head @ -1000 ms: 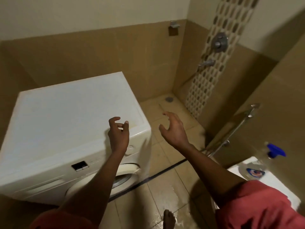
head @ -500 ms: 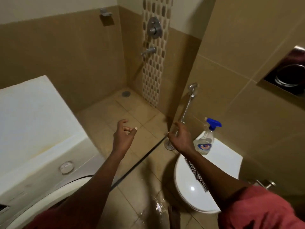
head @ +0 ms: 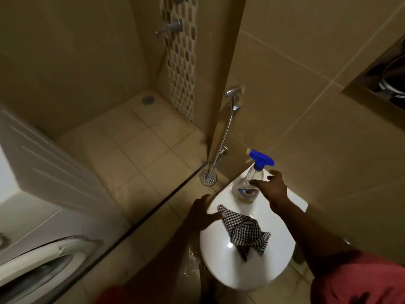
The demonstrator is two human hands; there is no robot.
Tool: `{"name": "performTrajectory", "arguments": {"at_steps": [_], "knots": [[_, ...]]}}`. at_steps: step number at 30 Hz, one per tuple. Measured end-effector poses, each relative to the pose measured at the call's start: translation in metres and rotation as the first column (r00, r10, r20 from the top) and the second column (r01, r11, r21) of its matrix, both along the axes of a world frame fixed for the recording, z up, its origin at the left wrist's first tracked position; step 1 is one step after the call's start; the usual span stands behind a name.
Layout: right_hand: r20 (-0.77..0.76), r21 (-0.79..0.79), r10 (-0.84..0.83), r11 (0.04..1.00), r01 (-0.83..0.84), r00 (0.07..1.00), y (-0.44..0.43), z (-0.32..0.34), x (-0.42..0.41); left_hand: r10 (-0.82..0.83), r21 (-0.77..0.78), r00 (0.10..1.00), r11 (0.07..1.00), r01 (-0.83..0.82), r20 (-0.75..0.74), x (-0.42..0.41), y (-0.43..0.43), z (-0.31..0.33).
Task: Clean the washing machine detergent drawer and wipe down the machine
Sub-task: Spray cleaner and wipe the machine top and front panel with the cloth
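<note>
A clear spray bottle [head: 246,189] with a blue trigger head stands at the back of the closed white toilet lid [head: 228,266]. A black-and-white checked cloth [head: 245,231] lies crumpled on the lid's middle. My right hand [head: 272,188] is open, fingers spread, right beside the bottle's neck and not closed on it. My left hand [head: 201,213] is open at the lid's left edge, fingertips at the cloth's near corner. The white washing machine [head: 32,194] fills the left edge, with its round door at the bottom left.
A hand shower on a metal hose [head: 225,132] hangs on the wall corner above a round floor drain [head: 208,178]. A dark strip crosses the tiled floor. Water glistens on the floor by the toilet. A recessed wall niche [head: 385,75] sits upper right.
My view has swung right, away from the washing machine, to the toilet. Both hands have moved from over the machine to the lid, the right to the bottle, the left to the cloth.
</note>
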State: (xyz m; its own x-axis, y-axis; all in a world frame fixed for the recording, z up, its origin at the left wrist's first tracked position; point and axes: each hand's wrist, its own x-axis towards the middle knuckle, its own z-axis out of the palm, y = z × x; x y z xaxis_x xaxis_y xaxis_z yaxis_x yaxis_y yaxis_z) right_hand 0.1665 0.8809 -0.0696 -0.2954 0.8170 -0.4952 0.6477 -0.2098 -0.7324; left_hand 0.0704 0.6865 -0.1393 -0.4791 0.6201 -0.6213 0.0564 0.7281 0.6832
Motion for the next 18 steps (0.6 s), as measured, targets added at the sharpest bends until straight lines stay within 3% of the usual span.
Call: {"name": "performTrajectory", "arguments": {"at_steps": [5,10,14,16,18], "knots": [[-0.083,-0.066,0.109,0.991,-0.114,0.991,0.032,-0.033,-0.010,-0.048,-0.017,0.997,0.999,0.049,0.066,0.034,0.043,-0.040],[-0.141,-0.063,0.087,0.993,-0.096,0.986,0.038,-0.050,-0.014,-0.094,-0.039,0.990,0.994,0.099,0.105,0.052,0.067,-0.061],[-0.134,-0.042,0.104,0.993,-0.110,0.986,0.043,-0.061,-0.010,0.113,0.098,0.994,0.989,-0.113,0.011,0.043,0.082,-0.061],[-0.119,-0.103,0.106,0.988,-0.118,0.987,0.043,-0.067,-0.004,0.237,0.220,0.970,0.951,-0.219,-0.060,0.026,0.095,-0.054],[-0.053,-0.134,0.072,0.988,-0.079,0.996,0.039,-0.073,0.009,0.307,0.331,0.951,0.902,-0.279,-0.035,0.008,0.113,-0.042]]}}
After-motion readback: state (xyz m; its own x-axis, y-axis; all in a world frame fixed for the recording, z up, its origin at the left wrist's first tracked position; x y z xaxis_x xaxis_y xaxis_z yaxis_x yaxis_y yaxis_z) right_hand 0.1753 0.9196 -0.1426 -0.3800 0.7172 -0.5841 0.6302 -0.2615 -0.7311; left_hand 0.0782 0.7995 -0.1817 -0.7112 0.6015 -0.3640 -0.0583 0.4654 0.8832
